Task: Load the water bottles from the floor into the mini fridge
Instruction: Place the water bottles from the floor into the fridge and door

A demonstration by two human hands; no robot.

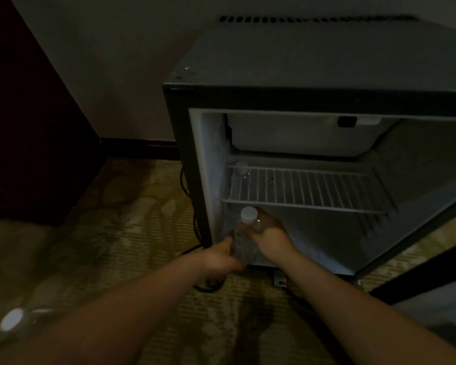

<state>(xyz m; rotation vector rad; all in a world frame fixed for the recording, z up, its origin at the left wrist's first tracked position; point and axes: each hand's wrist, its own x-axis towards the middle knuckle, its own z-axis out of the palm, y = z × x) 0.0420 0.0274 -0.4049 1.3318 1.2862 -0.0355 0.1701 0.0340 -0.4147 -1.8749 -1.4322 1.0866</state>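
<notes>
The mini fridge (195,159) stands open in front of me, its door swung out to the right. A clear water bottle (244,241) with a white cap stands upright at the front left of the lower compartment. My left hand (221,256) holds its lower part from the left, and my right hand (267,233) grips its upper part from the right. Another clear bottle (242,171) stands at the back left, behind the wire shelf (306,191). One more white-capped bottle (12,321) lies on the carpet at the far left.
The fridge door (416,270) reaches toward me on the right. A black power cord (195,225) runs down the fridge's left side onto the patterned carpet. A dark wooden cabinet (29,133) stands at the left against the wall.
</notes>
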